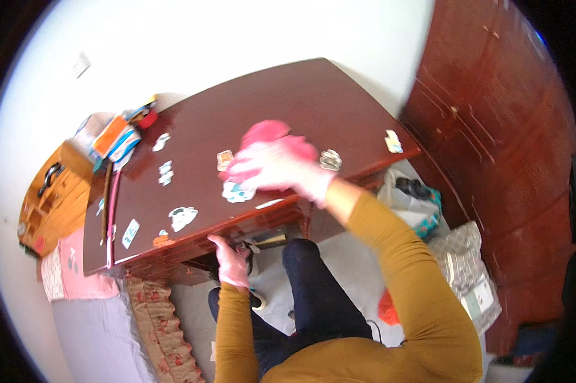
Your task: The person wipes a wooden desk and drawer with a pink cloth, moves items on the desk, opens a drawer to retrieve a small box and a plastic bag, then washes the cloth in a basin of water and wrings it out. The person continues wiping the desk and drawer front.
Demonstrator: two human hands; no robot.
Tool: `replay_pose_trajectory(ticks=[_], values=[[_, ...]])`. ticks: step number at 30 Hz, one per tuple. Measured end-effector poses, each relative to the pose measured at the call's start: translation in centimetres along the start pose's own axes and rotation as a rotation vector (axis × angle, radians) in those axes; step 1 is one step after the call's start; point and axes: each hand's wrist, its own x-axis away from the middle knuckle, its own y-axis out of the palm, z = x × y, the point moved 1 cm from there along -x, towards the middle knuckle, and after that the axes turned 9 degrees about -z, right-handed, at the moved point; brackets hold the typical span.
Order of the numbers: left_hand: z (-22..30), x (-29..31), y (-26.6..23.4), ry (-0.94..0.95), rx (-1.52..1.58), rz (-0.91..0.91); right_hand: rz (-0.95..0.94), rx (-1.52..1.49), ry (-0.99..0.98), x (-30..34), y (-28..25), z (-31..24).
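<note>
My right hand (272, 167), in a thin pale-pink glove, presses on a bunched pinkish-red cloth (265, 132) on the dark red wooden desk (256, 96). Both are smeared by motion. Around them, flat stickers lie on the desktop: a brown one (224, 160) to the left, a blue-and-white one (239, 192) just below the hand, a grey one (330, 160) to the right. My left hand (231, 263), gloved the same way, is low at the desk's front edge, its fingers loosely apart near the edge; I see nothing in it.
Packets (114, 137) and a wooden shelf piece (58, 185) stand at the left. A bed (93, 325) lies at lower left. Right of the desk are bags (409, 198), a clear-wrapped bundle (463, 262) and a tall red wardrobe (492, 115). An open drawer space (269, 239) is under the desktop.
</note>
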Motion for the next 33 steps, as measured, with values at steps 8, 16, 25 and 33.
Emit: replay_pose_trajectory(ticks=[8, 16, 25, 33], values=[[7.6, 5.6, -5.9, 0.114, -0.573, 0.119, 0.172, 0.28, 0.272, 10.7, -3.6, -1.8], [16.9, 9.0, -4.2, 1.011, -1.204, 0.144, 0.104, 0.739, 0.888, 21.1, -10.4, 11.9], [21.1, 1.2, 0.2, 1.292, -1.471, 0.093, 0.261, -0.005, -0.244, -9.3, 7.4, -10.3], [23.1, 2.6, -4.9, 1.013, -1.992, 0.311, 0.189, -0.011, 0.84, 5.0, -9.6, 13.2]])
